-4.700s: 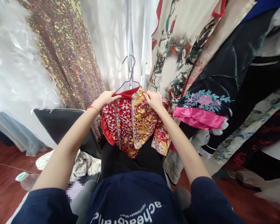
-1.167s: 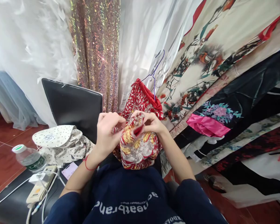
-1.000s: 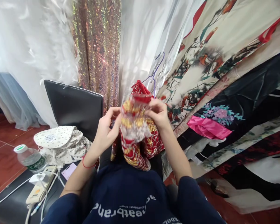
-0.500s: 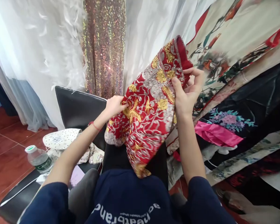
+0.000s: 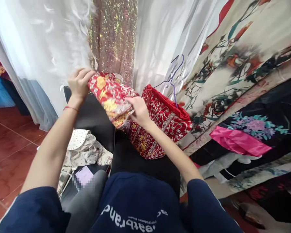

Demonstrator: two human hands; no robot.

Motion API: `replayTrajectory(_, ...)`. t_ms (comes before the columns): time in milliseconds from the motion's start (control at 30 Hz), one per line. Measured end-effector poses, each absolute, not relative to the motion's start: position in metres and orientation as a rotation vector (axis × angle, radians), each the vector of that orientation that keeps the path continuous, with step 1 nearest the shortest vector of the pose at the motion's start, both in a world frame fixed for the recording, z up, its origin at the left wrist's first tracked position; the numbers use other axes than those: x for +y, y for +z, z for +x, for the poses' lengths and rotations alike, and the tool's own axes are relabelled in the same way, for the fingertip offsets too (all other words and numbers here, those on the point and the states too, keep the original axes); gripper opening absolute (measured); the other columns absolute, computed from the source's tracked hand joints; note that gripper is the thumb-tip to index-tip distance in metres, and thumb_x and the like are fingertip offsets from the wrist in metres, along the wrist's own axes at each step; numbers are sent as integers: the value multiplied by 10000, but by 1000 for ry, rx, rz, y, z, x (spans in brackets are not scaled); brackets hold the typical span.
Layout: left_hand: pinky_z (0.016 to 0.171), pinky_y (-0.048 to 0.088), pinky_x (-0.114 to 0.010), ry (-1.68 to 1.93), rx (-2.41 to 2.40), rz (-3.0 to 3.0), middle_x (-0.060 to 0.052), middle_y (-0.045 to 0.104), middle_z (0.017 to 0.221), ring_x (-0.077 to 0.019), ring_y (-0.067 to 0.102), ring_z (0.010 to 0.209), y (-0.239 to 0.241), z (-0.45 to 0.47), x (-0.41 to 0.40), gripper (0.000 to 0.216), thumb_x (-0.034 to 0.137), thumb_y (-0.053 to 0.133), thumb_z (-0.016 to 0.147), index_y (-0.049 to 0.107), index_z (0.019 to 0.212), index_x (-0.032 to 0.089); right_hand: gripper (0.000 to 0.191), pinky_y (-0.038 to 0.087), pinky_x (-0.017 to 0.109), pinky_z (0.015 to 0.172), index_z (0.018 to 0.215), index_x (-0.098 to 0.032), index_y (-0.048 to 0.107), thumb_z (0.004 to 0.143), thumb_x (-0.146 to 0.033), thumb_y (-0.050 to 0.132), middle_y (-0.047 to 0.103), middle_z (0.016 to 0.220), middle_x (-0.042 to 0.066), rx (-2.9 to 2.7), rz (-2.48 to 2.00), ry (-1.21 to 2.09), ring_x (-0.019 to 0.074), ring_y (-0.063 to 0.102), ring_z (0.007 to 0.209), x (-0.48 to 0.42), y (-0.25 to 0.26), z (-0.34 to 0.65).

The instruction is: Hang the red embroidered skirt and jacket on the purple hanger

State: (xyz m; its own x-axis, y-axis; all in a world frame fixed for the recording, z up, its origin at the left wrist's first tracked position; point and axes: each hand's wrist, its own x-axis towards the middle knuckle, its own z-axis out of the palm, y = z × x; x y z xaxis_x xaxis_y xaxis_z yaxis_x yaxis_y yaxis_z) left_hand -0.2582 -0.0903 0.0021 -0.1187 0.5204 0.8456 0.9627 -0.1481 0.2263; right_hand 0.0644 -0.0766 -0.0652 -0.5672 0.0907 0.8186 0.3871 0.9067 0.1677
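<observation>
A red embroidered garment (image 5: pixel 111 100), with gold and silver patterning, is stretched between my two hands above the chair. My left hand (image 5: pixel 80 82) is closed around its upper left end. At its right end, my right hand (image 5: pixel 138 111) pinches the fabric between thumb and fingers. Just behind and below my right hand lies more red embroidered cloth (image 5: pixel 165 119) with a gathered red edge, and a purple hanger (image 5: pixel 171 79) sticks up from it. I cannot tell whether this cloth is joined to the piece in my hands.
A black chair (image 5: pixel 94 113) stands ahead. To the left lie a dotted white cloth bag (image 5: pixel 81 145) and a pale purple phone-like object (image 5: pixel 84 175). White feathered fabric (image 5: pixel 63 38), a sequinned gown (image 5: pixel 113 38) and a flower-painted garment (image 5: pixel 242 61) hang around me.
Both hands have moved left with the red garment, the left one also upward. The gathered red cloth and purple hanger now show on the right. The water bottle is no longer visible.
</observation>
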Motion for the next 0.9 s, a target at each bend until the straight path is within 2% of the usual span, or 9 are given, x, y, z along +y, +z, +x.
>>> replayTrajectory(67,1219,314,-511,-960,-1690,-1830,39,613,1468,-188,424,1460,-18,-299,-117,495,522,332,1042,671,1297,268,398,508,398,887,1329,-248,584,1008,-93,407,666,1059,76,-2295,-254,-590,194,611,1028,-75,-90,45)
replayTrajectory(133,1248,295,-502,-839,-1730,-1968,86,556,1514,-163,420,1480,-41,-326,-138,549,597,274,1035,628,1341,311,377,492,383,878,1260,-258,635,1007,-71,428,674,1049,72,-2391,-153,-720,183,607,1029,-78,-112,33)
replayTrajectory(267,1231,338,-491,-862,-1756,-1984,94,523,1530,-162,414,1499,-86,-334,-152,619,629,178,1032,610,1363,332,304,468,376,865,1201,-239,660,1017,-105,458,685,1069,90,-2418,-65,-807,191,598,1044,-89,-142,24)
replayTrajectory(400,1218,346,-503,-917,-1786,-1951,82,473,1564,-180,363,1531,-119,-315,-148,625,578,130,1046,576,1403,326,238,448,355,825,1139,-200,662,1039,-158,451,684,1052,82,-2413,81,-897,182,597,981,-103,-158,20)
replayTrajectory(533,1211,336,-504,-874,-1756,-1971,11,439,1601,-211,322,1551,-127,-308,-148,538,418,208,1048,540,1453,295,240,436,347,777,1091,-134,659,1041,-131,425,674,1001,92,-2454,90,-943,171,584,874,-115,-173,14)
replayTrajectory(633,1188,353,-506,-775,-1691,-2052,-75,488,1574,-253,377,1525,-116,-303,-152,525,257,355,959,575,1436,261,251,427,339,728,1050,-98,656,1027,-82,406,664,957,106,-2550,73,-912,162,560,804,-124,-187,8)
replayTrajectory(733,1150,390,-513,-685,-1689,-2109,-107,533,1543,-276,425,1494,-100,-286,-157,583,169,411,862,598,1409,247,259,431,329,722,1037,-95,660,1017,-62,404,673,965,108,-2556,84,-899,156,561,800,-128,-198,4)
replayTrajectory(800,1124,411,-515,-706,-1745,-2054,-137,574,1495,-302,470,1451,-92,-270,-160,526,212,410,882,606,1370,217,269,441,332,756,1095,-112,658,1024,-77,400,684,999,99,-2546,97,-897,158,578,844,-128,-201,4)
replayTrajectory(900,1095,425,-528,-951,-1870,-1757,-228,590,1388,-371,527,1336,-84,-250,-158,519,433,498,909,563,1322,126,302,447,350,843,1237,-170,627,1044,-140,397,694,1075,85,-2516,127,-898,172,599,957,-123,-199,9)
